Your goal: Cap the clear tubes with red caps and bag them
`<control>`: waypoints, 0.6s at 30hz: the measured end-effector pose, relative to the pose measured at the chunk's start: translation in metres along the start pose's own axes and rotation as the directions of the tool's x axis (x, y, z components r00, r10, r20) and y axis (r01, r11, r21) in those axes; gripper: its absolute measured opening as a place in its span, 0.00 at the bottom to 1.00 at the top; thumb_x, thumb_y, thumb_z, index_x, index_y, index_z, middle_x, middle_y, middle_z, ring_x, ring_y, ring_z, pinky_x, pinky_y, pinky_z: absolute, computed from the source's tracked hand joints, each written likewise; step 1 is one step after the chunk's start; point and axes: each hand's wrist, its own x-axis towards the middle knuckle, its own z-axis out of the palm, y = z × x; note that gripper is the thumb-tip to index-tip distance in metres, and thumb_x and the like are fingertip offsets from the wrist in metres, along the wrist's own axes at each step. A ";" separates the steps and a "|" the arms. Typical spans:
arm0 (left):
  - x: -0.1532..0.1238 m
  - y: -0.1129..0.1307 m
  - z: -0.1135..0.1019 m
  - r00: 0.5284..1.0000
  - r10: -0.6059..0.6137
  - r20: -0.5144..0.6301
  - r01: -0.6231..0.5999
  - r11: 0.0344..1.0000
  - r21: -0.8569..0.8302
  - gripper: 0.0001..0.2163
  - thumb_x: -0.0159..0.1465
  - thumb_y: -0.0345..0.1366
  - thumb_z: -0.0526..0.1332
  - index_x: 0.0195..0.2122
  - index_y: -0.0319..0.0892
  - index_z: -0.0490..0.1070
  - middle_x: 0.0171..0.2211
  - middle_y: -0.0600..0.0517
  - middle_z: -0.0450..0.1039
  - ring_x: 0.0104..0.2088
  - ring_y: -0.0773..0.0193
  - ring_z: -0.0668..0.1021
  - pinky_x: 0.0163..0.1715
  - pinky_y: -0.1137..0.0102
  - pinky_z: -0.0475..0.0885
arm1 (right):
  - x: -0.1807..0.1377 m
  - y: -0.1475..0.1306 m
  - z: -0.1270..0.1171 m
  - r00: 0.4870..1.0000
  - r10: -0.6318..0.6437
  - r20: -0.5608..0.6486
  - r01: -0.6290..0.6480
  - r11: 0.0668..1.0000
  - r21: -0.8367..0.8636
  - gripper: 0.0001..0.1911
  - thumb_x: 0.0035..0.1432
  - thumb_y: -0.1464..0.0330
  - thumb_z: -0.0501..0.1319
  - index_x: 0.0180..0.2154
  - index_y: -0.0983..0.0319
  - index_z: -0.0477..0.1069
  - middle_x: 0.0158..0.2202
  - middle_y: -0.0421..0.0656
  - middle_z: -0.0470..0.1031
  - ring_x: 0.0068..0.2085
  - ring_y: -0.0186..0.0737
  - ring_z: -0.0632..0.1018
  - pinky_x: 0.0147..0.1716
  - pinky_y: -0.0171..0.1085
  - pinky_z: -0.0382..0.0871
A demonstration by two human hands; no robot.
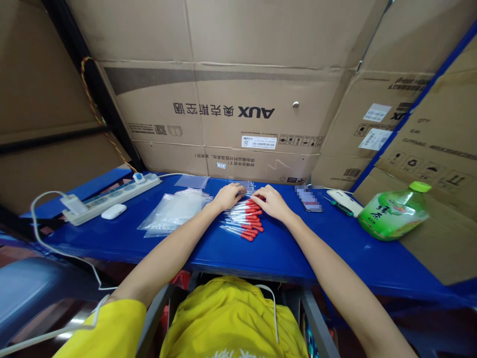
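Note:
A row of droppers (244, 219) with clear thin tubes and red bulbs lies on the blue table, bulbs pointing right. At its far end, my right hand (274, 201) has thumb and fingers closed about red bulbs. My left hand (228, 196) rests at the tube side of the same end, its fingers curled in; what they grip is partly hidden. Just beyond the hands lie more clear tubes (246, 186). Left of my left forearm is a stack of clear zip bags (173, 211).
On the left stand a white power strip (112, 196) and a small white case (114, 212). To the right are a phone (311, 200), a green-handled screwdriver (342, 208), a white device (345, 200) and a green bottle (395, 214). Cardboard walls (223, 129) close off the back.

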 end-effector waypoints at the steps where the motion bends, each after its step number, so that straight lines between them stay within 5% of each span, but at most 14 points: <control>1: 0.000 -0.001 0.000 1.000 0.000 0.006 0.000 1.000 0.010 0.10 0.70 0.33 0.57 0.45 0.42 0.78 0.45 0.45 0.79 0.48 0.56 0.79 0.51 0.63 0.73 | 0.000 0.000 0.000 1.000 0.001 0.001 -0.001 1.000 -0.001 0.14 0.71 0.59 0.60 0.38 0.57 0.81 0.37 0.45 0.83 0.40 0.46 0.73 0.44 0.45 0.67; 11: -0.001 -0.004 -0.001 0.997 -0.046 0.064 0.045 0.999 0.027 0.05 0.68 0.33 0.60 0.40 0.41 0.76 0.43 0.45 0.77 0.46 0.55 0.78 0.45 0.65 0.72 | 0.003 -0.001 0.001 0.994 0.009 -0.107 -0.007 1.000 0.016 0.04 0.67 0.67 0.65 0.41 0.57 0.80 0.40 0.45 0.83 0.43 0.48 0.75 0.45 0.44 0.68; 18: 0.000 0.005 -0.008 0.982 -0.188 0.025 0.189 0.980 -0.064 0.07 0.71 0.33 0.55 0.48 0.44 0.69 0.38 0.47 0.80 0.39 0.56 0.81 0.39 0.67 0.72 | 0.002 -0.006 0.009 0.999 0.035 -0.012 -0.035 0.999 -0.028 0.09 0.70 0.67 0.61 0.40 0.58 0.80 0.41 0.44 0.84 0.43 0.46 0.76 0.46 0.42 0.68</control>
